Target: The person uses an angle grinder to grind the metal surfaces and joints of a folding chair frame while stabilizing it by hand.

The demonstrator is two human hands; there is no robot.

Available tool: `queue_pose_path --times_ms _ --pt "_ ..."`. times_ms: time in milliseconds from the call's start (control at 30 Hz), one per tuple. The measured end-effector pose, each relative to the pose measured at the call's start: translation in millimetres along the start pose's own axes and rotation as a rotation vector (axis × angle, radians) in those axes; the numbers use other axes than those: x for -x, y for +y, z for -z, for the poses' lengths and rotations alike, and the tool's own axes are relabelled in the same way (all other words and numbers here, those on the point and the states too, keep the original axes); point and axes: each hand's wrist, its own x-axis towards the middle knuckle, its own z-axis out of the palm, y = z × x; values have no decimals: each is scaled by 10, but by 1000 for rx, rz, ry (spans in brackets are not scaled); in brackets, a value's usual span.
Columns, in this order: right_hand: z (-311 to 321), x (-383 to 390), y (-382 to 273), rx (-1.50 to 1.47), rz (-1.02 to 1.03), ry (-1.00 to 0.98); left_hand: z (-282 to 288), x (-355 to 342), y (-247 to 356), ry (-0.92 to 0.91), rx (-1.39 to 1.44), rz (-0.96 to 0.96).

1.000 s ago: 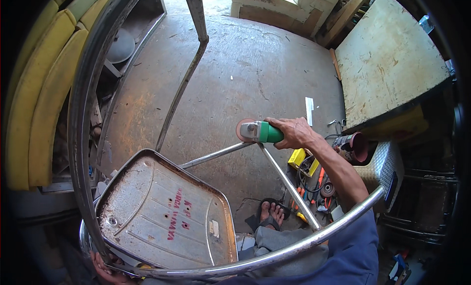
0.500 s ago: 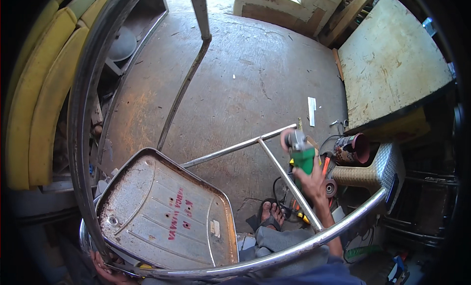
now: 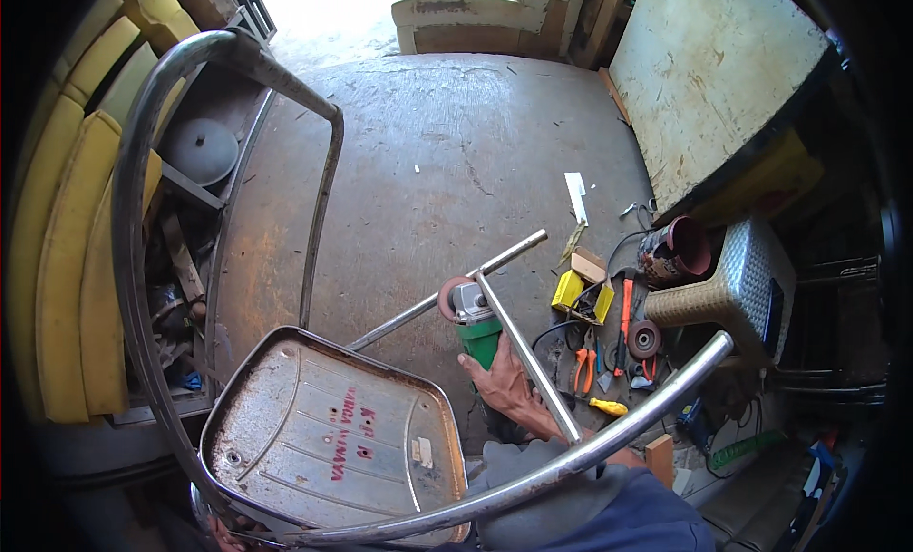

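Note:
My right hand (image 3: 509,386) is wrapped round a green angle grinder (image 3: 478,339) with a reddish-brown disc. The grinder's head sits beside the joint where two thin tubes of a metal chair frame (image 3: 514,335) meet; I cannot tell whether the disc touches metal. At the lower left edge my left hand (image 3: 224,535) closes on the frame's bent tube, partly hidden by it. A rusty metal seat panel (image 3: 333,428) with red stencilled marks lies within the frame, next to my left hand.
On the floor at right are orange-handled pliers (image 3: 585,364), an orange-handled hammer (image 3: 625,319), a yellow screwdriver (image 3: 609,406), a spare disc (image 3: 645,338), a yellow box (image 3: 568,290) and a stained pot (image 3: 677,250). A patterned stool (image 3: 742,267) stands beyond. Yellow cushions (image 3: 81,267) are stacked left.
My right hand has brought the grinder left and nearer, from beyond the frame's crossbar to beside the tube joint. The frame and view have shifted; my left hand stays on the frame.

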Motion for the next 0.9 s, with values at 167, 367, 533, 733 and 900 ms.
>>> queue_pose_path --times_ms 167,367,533,733,900 --pt "-216 -15 35 4 26 71 -137 -12 58 -10 -20 8" --pt "-225 90 171 107 65 184 -224 -54 111 -17 -17 12" --pt "-40 62 270 70 -47 99 -196 -76 150 -20 -32 14" --pt "243 -71 469 279 108 507 -166 -118 75 -27 -18 27" --pt "466 -262 468 549 381 535 -54 -133 27 -19 -15 44"
